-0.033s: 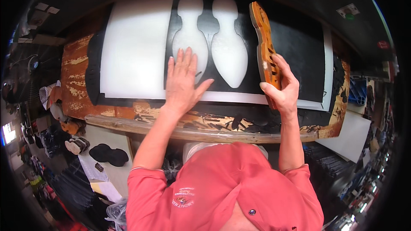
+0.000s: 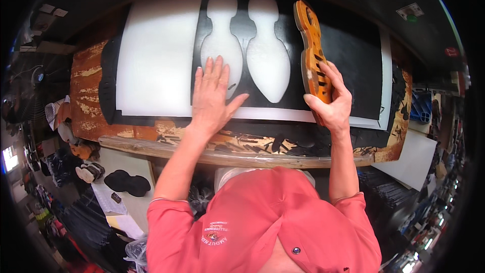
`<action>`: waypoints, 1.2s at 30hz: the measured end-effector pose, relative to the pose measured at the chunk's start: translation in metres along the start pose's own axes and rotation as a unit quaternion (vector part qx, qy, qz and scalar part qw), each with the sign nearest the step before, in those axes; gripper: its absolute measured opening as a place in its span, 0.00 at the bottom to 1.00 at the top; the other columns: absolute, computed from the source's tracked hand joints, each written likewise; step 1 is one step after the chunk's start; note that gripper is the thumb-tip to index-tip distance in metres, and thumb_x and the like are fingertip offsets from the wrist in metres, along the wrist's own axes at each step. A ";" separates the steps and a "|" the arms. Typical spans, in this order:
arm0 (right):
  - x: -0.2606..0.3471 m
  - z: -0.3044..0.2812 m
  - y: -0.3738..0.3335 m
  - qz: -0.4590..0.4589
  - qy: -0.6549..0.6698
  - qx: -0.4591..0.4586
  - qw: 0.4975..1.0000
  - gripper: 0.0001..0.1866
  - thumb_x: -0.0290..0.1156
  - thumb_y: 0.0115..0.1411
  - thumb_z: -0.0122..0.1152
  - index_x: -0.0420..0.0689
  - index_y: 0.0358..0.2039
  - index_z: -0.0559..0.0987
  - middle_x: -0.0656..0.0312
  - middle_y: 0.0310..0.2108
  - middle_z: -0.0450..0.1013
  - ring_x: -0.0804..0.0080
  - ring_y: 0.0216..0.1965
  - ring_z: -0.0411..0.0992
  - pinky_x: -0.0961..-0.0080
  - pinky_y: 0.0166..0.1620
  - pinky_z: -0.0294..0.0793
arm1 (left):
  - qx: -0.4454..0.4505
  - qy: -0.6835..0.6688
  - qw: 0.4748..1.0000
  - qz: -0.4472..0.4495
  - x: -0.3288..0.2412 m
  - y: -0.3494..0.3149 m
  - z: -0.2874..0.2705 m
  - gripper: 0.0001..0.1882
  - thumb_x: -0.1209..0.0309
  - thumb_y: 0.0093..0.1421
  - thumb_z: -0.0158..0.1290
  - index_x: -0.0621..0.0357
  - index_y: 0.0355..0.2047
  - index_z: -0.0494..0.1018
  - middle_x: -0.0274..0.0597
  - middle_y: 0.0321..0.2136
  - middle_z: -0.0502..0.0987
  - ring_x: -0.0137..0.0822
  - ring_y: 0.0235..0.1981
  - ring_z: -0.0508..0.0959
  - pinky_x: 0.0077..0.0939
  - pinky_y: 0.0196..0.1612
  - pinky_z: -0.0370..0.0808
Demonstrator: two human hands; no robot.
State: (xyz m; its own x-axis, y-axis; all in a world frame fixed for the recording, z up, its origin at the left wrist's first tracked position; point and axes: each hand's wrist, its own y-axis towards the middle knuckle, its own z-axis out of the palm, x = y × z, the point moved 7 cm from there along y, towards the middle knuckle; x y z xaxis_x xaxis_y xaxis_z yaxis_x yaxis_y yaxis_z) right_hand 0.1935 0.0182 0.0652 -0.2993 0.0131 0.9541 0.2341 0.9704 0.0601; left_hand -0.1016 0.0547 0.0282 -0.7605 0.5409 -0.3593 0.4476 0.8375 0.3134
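My right hand (image 2: 331, 93) grips the lower end of an orange cutting die (image 2: 313, 55), thumb on one side and fingers on the other. The die is long and narrow-waisted, has slots through it, and is tilted over the black sheet (image 2: 353, 60). Two sole-shaped cut-outs in that sheet show white: a left cut-out (image 2: 221, 30) and a right cut-out (image 2: 269, 55). My left hand (image 2: 212, 96) lies flat over the lower part of the left cut-out, fingers stretched and thumb out. A small dark scrap (image 2: 232, 86) lies beside its fingers.
Under the black sheet is a white sheet (image 2: 154, 55). Dark offcuts (image 2: 242, 145) litter the worn table edge, bordered by a wooden rail (image 2: 237, 158). At lower left, black sole-shaped pieces (image 2: 127, 183) rest on a pale side surface. A blue plastic object (image 2: 420, 107) stands at right.
The cutting die has turned slightly in my right hand, so more of its slotted orange face shows. My left hand stays flat on the sheet. The whole view has shifted a little.
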 end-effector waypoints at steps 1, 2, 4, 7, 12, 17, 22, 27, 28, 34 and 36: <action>0.002 0.001 0.005 -0.021 -0.057 0.002 0.998 0.42 0.32 0.46 0.79 0.37 0.65 0.79 0.46 0.68 0.69 0.55 0.65 0.70 0.63 0.69 0.69 | 0.000 0.000 1.000 0.009 0.005 -0.003 -0.002 0.46 0.53 0.63 0.69 0.63 0.73 0.62 0.61 0.75 0.62 0.63 0.78 0.57 0.61 0.79 0.51; 0.004 0.004 0.010 -0.039 -0.105 -0.003 0.994 0.42 0.33 0.45 0.79 0.38 0.64 0.80 0.45 0.68 0.68 0.54 0.64 0.70 0.62 0.69 0.70 | 0.001 -0.003 1.000 0.009 0.009 -0.006 -0.004 0.47 0.54 0.62 0.70 0.63 0.73 0.62 0.60 0.75 0.62 0.62 0.78 0.58 0.61 0.78 0.52; 0.002 0.012 0.020 -0.046 -0.172 -0.015 0.984 0.41 0.35 0.44 0.79 0.39 0.62 0.80 0.43 0.67 0.68 0.48 0.63 0.67 0.58 0.67 0.71 | -0.006 -0.017 1.000 0.016 0.013 -0.009 -0.008 0.46 0.58 0.60 0.72 0.62 0.73 0.63 0.60 0.74 0.63 0.62 0.77 0.60 0.63 0.77 0.54; 0.013 0.030 0.028 -0.165 -0.336 -0.020 0.927 0.38 0.36 0.42 0.76 0.37 0.57 0.83 0.41 0.66 0.67 0.40 0.57 0.68 0.52 0.61 0.73 | -0.008 -0.018 1.000 0.015 0.012 -0.007 -0.011 0.47 0.59 0.59 0.73 0.61 0.73 0.63 0.59 0.75 0.64 0.62 0.77 0.61 0.63 0.77 0.55; 0.011 0.027 0.026 -0.182 -0.322 -0.038 0.928 0.37 0.36 0.41 0.74 0.38 0.56 0.84 0.42 0.63 0.67 0.42 0.55 0.68 0.52 0.58 0.75 | -0.009 -0.011 1.000 0.026 0.009 -0.006 -0.014 0.48 0.57 0.58 0.74 0.60 0.73 0.62 0.60 0.74 0.64 0.63 0.76 0.62 0.64 0.76 0.56; 0.002 0.027 0.032 -0.176 -0.319 -0.038 0.931 0.37 0.37 0.43 0.76 0.41 0.57 0.84 0.42 0.65 0.67 0.42 0.58 0.68 0.52 0.61 0.75 | -0.010 -0.009 0.999 0.031 0.016 -0.005 -0.008 0.44 0.58 0.58 0.73 0.62 0.70 0.66 0.60 0.73 0.66 0.63 0.76 0.62 0.65 0.76 0.56; -0.008 0.020 0.027 -0.160 -0.252 -0.042 0.953 0.39 0.41 0.51 0.80 0.42 0.63 0.79 0.40 0.70 0.65 0.42 0.66 0.67 0.53 0.67 0.70 | -0.046 -0.069 0.996 0.039 0.002 0.001 -0.030 0.35 0.69 0.60 0.71 0.61 0.66 0.71 0.57 0.70 0.71 0.63 0.75 0.64 0.63 0.75 0.60; -0.031 0.015 0.039 -0.072 -0.121 -0.119 0.983 0.30 0.30 0.60 0.73 0.37 0.62 0.78 0.44 0.70 0.67 0.48 0.70 0.67 0.60 0.72 0.66 | -0.010 -0.246 0.968 -0.058 -0.030 -0.010 -0.049 0.10 0.82 0.62 0.62 0.63 0.45 0.81 0.54 0.41 0.85 0.54 0.41 0.85 0.42 0.48 0.83; -0.034 0.028 0.052 -0.093 -0.156 -0.114 0.977 0.29 0.30 0.60 0.73 0.36 0.61 0.78 0.44 0.68 0.68 0.48 0.69 0.68 0.60 0.71 0.67 | 0.006 -0.282 0.957 -0.069 -0.033 -0.009 -0.036 0.06 0.83 0.63 0.61 0.64 0.39 0.82 0.52 0.37 0.85 0.52 0.38 0.86 0.40 0.44 0.83; -0.061 0.082 0.132 -0.174 -0.194 -0.125 0.957 0.27 0.35 0.59 0.76 0.38 0.58 0.81 0.47 0.60 0.74 0.53 0.61 0.74 0.61 0.63 0.75 | -0.020 -0.196 0.980 0.040 0.010 0.003 0.045 0.06 0.81 0.58 0.65 0.60 0.27 0.78 0.46 0.28 0.82 0.50 0.29 0.81 0.41 0.33 0.79; -0.070 0.040 0.131 -0.144 -0.067 -0.160 0.974 0.19 0.33 0.65 0.71 0.38 0.54 0.81 0.54 0.52 0.78 0.65 0.52 0.78 0.68 0.56 0.78 | -0.035 -0.180 0.983 0.019 0.025 -0.002 0.059 0.07 0.80 0.60 0.65 0.61 0.27 0.77 0.48 0.28 0.81 0.51 0.29 0.81 0.42 0.33 0.78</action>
State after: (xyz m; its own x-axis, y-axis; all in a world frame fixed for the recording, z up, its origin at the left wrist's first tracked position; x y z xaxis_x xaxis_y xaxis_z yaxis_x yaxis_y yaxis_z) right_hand 0.2078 0.1543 -0.0052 -0.5082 -0.1970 0.8384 0.3920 0.8139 0.4289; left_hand -0.0938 0.0709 -0.0334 -0.5233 0.5739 -0.6299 0.4292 0.8161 0.3869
